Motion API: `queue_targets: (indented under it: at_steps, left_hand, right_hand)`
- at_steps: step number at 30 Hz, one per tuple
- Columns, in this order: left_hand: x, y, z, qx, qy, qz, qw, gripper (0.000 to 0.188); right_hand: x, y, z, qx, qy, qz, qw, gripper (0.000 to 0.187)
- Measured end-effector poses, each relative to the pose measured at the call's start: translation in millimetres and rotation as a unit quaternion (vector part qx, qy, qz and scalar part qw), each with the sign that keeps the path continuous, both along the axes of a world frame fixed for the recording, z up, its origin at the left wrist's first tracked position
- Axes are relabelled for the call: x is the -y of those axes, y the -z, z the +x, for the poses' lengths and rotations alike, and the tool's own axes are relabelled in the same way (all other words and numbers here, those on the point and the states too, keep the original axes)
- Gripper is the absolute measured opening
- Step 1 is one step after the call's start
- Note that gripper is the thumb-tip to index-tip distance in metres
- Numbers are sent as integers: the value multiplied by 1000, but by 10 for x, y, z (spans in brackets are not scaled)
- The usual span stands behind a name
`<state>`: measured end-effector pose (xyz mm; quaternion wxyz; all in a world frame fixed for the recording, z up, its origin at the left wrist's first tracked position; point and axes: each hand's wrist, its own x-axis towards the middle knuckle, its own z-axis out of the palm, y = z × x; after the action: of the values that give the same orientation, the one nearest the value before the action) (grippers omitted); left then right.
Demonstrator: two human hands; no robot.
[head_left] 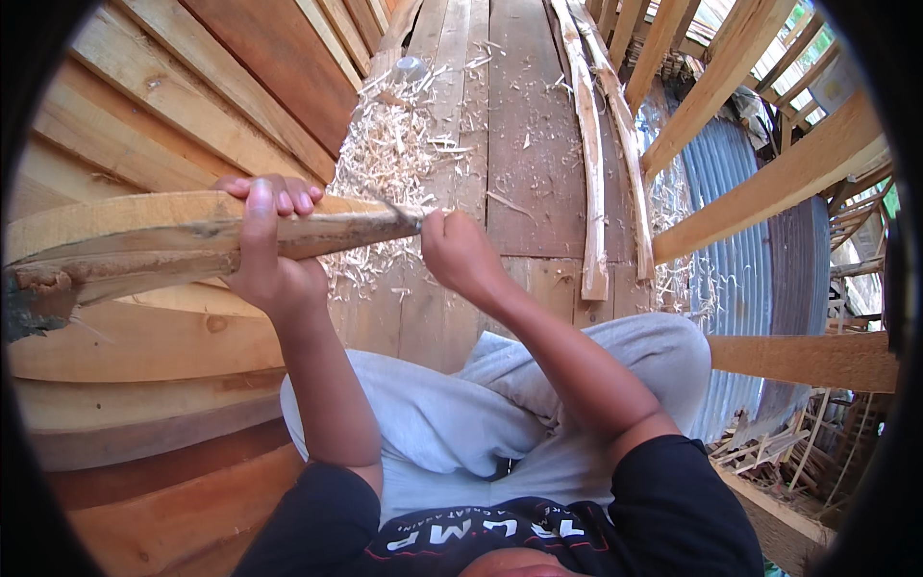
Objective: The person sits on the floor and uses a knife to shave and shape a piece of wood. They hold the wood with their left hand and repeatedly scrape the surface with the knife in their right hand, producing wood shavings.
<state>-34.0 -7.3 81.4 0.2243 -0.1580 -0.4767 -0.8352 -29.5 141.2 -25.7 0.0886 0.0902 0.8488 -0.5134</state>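
A long piece of wood (144,223), pale on its upper face with rough bark at the near left end, slants across from the left toward the middle. My left hand (277,274) is closed around it, thumb on the near side and fingertips over the top. By the wood's right end, my right hand (460,255) makes a fist around what looks like a knife; its handle is hidden in the fingers. The thin dark blade (386,206) shows against the wood's tip. My legs are folded beneath my forearms.
Curled wood shavings (385,159) cover much of the plank floor (529,183) ahead. Two long rough poles (588,173) lie at the right. Stacked boards (192,106) line the left side. Slanting timbers (769,202) and corrugated metal sheets (735,260) stand at the right.
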Motion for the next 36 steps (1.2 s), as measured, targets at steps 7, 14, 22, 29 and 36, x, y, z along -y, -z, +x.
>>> queue_targets:
  at_steps: [7,14,22,29,36]
  left_hand:
    - [-73,-12,-58,-12,-14,-13,1000,16]
    - [-129,-30,-34,15,-36,-9,999,15]
    - [-122,-35,-19,-6,0,-24,1000,13]
    - [-86,38,52,-16,10,-16,1000,18]
    - [-134,-8,-42,1,-18,-6,1000,17]
  right_hand:
    - [-42,254,-95,-22,24,-14,999,54]
    - [-56,360,-106,-12,57,-1,998,52]
    - [-204,471,-181,-5,45,-4,999,53]
    - [-154,388,-80,4,71,77,995,53]
    - [-248,324,-166,1,62,139,988,52]
